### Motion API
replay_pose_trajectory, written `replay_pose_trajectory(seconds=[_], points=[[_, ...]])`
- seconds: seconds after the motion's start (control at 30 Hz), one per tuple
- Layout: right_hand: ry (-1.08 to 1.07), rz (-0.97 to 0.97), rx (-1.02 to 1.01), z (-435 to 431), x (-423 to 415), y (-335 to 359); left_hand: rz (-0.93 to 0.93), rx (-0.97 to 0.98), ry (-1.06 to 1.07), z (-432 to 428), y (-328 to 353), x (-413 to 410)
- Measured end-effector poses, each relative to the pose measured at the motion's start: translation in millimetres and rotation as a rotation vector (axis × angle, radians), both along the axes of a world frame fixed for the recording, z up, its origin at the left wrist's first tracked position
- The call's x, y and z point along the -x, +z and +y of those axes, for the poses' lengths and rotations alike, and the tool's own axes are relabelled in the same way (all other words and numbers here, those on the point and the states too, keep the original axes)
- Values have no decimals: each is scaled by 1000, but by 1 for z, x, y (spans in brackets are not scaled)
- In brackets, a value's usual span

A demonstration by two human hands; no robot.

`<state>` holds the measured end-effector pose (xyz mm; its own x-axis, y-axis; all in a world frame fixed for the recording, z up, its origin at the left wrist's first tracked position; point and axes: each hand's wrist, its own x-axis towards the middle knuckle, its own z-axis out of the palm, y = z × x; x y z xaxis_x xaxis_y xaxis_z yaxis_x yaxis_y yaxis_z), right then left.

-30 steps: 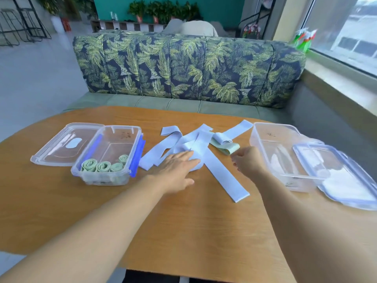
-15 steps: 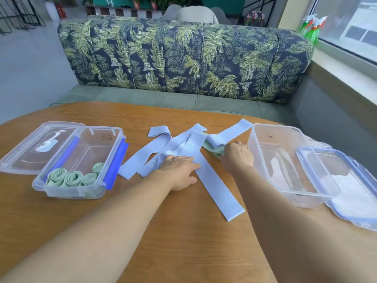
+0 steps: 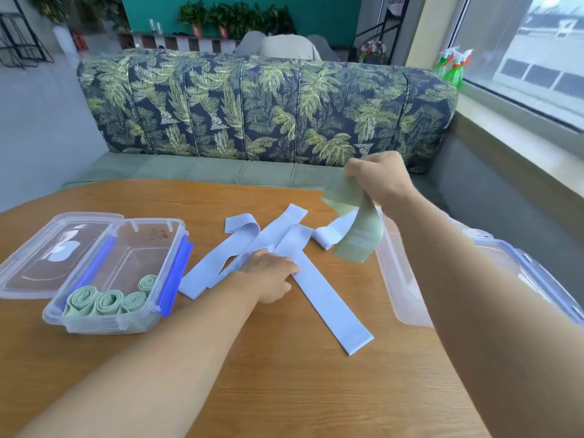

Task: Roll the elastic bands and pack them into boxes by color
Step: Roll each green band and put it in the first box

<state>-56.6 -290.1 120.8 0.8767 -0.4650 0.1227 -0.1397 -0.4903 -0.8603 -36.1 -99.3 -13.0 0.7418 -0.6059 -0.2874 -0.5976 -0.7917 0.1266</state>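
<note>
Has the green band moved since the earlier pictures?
Yes. The right hand has lifted the green band up off the table, away from the blue bands it lay beside.

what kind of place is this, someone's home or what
Likely a lounge or café-style seating corner: a wooden table faces a leaf-print sofa, with potted plants behind and a large window.

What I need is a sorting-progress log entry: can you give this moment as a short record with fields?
Left hand: pressing flat on the blue bands on the table
Right hand: gripping a green band, lifted above the table
Left box: open, four rolled green bands inside
Right box: open, only partly visible
</note>
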Motion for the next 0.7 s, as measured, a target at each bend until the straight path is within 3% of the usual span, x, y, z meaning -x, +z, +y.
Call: replay_pose_trajectory(seconds=[0.07,0.17,0.27,0.4,0.57,0.7], points=[[44,-12,-127,1,7,11,7,59,22,1,2,3],[102,-1,-306,2,17,18,123,388,234,5,13,12],[141,23,-471,13,32,20,319,806,391,6,34,19],[241,10,-639,26,51,14,728,1281,614,4,76,37],[393,19,-755,42,77,-3,1048,1551,641,8,110,57],[458,153,-732,51,104,-22,960,1636,643,16,119,75]])
